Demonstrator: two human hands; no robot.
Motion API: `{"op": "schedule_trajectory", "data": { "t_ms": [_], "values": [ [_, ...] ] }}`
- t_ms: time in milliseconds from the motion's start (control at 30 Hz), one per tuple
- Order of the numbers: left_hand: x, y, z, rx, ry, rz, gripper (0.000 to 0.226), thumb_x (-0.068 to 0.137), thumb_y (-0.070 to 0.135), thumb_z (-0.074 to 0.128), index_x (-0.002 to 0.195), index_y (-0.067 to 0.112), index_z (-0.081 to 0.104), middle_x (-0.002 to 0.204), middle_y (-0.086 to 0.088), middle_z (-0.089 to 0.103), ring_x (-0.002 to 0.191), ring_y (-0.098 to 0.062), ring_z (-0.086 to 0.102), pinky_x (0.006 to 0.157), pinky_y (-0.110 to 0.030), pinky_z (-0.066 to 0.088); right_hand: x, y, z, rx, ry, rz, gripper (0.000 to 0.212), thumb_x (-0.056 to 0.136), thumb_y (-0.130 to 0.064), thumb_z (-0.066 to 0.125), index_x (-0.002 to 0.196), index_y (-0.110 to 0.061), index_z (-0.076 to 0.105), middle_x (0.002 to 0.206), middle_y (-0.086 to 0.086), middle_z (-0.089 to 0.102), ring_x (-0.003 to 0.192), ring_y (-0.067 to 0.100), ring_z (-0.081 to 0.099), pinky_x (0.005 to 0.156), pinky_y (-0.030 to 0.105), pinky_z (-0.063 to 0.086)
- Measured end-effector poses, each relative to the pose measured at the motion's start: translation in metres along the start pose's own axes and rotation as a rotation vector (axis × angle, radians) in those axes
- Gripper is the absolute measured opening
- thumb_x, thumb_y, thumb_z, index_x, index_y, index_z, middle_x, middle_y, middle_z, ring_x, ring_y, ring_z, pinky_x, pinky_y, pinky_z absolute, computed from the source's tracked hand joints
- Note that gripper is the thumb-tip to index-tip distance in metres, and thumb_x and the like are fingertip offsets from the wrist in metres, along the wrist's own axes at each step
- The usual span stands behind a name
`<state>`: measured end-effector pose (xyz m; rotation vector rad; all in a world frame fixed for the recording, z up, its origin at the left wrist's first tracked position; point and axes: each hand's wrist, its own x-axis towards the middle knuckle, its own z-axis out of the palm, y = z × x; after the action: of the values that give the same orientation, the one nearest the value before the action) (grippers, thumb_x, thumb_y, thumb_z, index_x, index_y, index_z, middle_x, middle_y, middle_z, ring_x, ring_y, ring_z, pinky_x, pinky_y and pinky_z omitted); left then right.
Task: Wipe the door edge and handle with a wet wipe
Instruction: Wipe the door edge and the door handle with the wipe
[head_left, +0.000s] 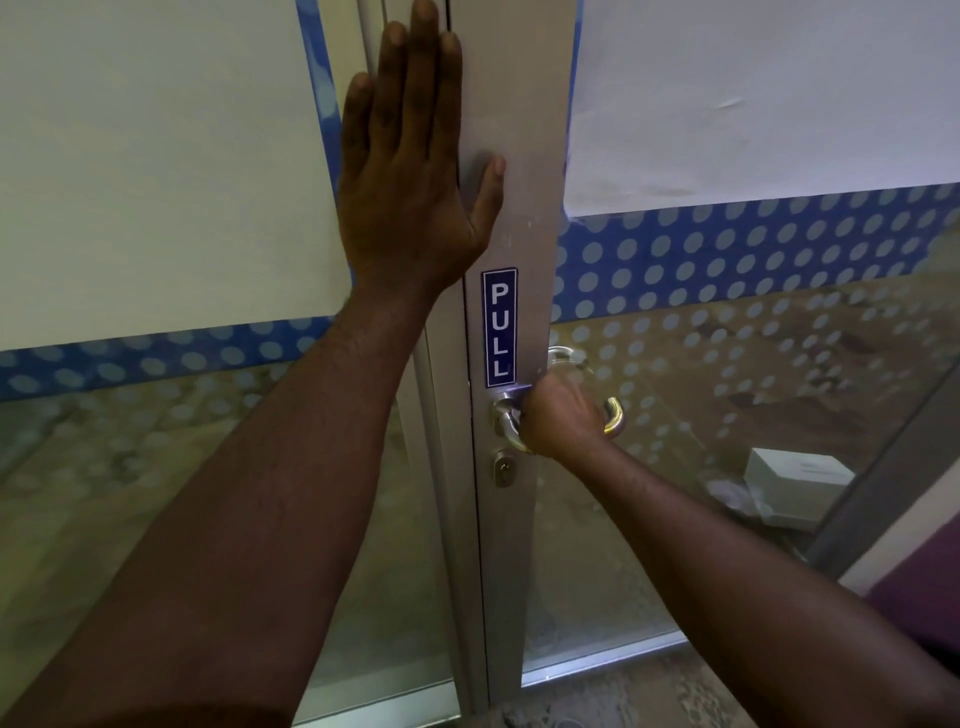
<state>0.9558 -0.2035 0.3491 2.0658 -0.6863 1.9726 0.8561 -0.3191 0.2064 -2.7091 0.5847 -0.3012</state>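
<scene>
A glass door with a grey metal frame (524, 156) fills the view, its edge running down the middle. My left hand (410, 171) lies flat and spread on the frame, high up, straddling the seam beside the fixed panel. My right hand (558, 418) is closed around the curved metal handle (613, 418), just under a blue PULL sticker (499, 327). A small speck of white shows at the fingers by the handle base; I cannot tell whether it is the wipe. The keyhole (504, 469) sits right under the handle.
Both glass panels carry white sheets and a blue dotted band (753, 249). Behind the right glass, a white box (795, 480) lies on the floor. A grey post (883, 462) and a purple surface (914, 582) stand at the right.
</scene>
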Motion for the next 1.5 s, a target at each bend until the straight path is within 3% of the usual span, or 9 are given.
{"op": "schedule_trajectory", "data": {
  "t_ms": [267,367,500,667,800,933,1200,1333,1500],
  "values": [
    [0.0,0.001,-0.004,0.019,-0.042,-0.018,0.072,0.105,0.058,0.032,0.153,0.003,0.035,0.158,-0.018,0.035,0.148,-0.034,0.032,0.122,-0.044,0.018,0.02,-0.002,-0.019,0.034,-0.039,-0.054,0.024,0.086,-0.029,0.069,0.104,-0.013,0.065,0.094,0.002,0.067,0.081,0.016,0.063,0.065,0.025,0.05],
    [0.002,0.001,-0.007,0.023,-0.07,-0.012,0.072,0.106,0.056,0.03,0.154,0.004,0.032,0.16,-0.018,0.032,0.149,-0.034,0.029,0.123,-0.043,0.015,0.015,0.001,-0.014,-0.011,-0.106,-0.064,0.021,0.087,-0.028,0.066,0.101,-0.012,0.064,0.085,0.0,0.065,0.075,0.013,0.062,0.066,0.025,0.051],
    [-0.001,0.002,-0.005,0.024,-0.068,-0.011,0.071,0.106,0.056,0.03,0.155,0.004,0.032,0.16,-0.018,0.032,0.149,-0.034,0.028,0.123,-0.043,0.015,0.014,0.001,-0.011,0.056,-0.016,-0.035,0.017,0.085,-0.026,0.068,0.096,-0.014,0.064,0.083,-0.002,0.063,0.074,0.014,0.061,0.061,0.026,0.05],
    [0.0,0.002,-0.006,0.032,-0.077,-0.013,0.072,0.106,0.057,0.028,0.155,0.004,0.031,0.16,-0.018,0.031,0.149,-0.034,0.028,0.123,-0.042,0.014,0.014,0.001,-0.008,0.016,-0.138,-0.007,0.011,0.089,-0.018,0.062,0.08,-0.013,0.058,0.074,0.0,0.059,0.067,0.012,0.058,0.065,0.026,0.053],
    [-0.001,0.003,-0.005,0.023,-0.08,-0.024,0.074,0.106,0.059,0.028,0.154,0.003,0.033,0.159,-0.018,0.033,0.148,-0.035,0.03,0.123,-0.044,0.017,0.019,-0.004,-0.02,0.026,-0.079,-0.055,0.016,0.084,-0.025,0.069,0.094,-0.013,0.064,0.082,-0.002,0.063,0.074,0.014,0.062,0.058,0.022,0.046],
    [0.0,0.003,-0.006,0.03,-0.078,-0.022,0.074,0.106,0.059,0.028,0.154,0.003,0.033,0.16,-0.018,0.033,0.149,-0.034,0.03,0.123,-0.043,0.016,0.012,-0.002,-0.013,-0.021,-0.169,-0.014,0.021,0.09,-0.019,0.061,0.072,-0.016,0.052,0.067,-0.002,0.054,0.058,0.009,0.052,0.048,0.02,0.037],
    [0.0,0.002,-0.004,0.047,-0.069,-0.03,0.074,0.105,0.06,0.029,0.153,0.004,0.035,0.158,-0.018,0.035,0.148,-0.034,0.032,0.122,-0.043,0.018,0.001,-0.012,-0.023,-0.099,-0.05,-0.072,0.022,0.087,-0.023,0.068,0.105,-0.011,0.063,0.097,0.006,0.067,0.079,0.018,0.062,0.066,0.028,0.052],
    [-0.001,0.001,-0.003,0.059,-0.07,-0.02,0.075,0.105,0.061,0.028,0.153,0.004,0.037,0.158,-0.018,0.036,0.148,-0.034,0.033,0.122,-0.041,0.017,-0.018,-0.019,-0.016,-0.381,0.109,-0.295,0.036,0.09,-0.025,0.063,0.12,-0.004,0.059,0.109,0.016,0.064,0.096,0.028,0.064,0.078,0.039,0.055],
    [-0.002,0.001,-0.001,0.054,-0.061,-0.022,0.074,0.104,0.062,0.03,0.152,0.005,0.039,0.157,-0.017,0.039,0.146,-0.034,0.035,0.121,-0.038,0.017,-0.016,-0.024,-0.012,-0.746,0.077,-0.63,0.044,0.089,-0.024,0.065,0.125,0.0,0.053,0.12,0.022,0.058,0.111,0.038,0.057,0.091,0.047,0.051]
  ]
}}
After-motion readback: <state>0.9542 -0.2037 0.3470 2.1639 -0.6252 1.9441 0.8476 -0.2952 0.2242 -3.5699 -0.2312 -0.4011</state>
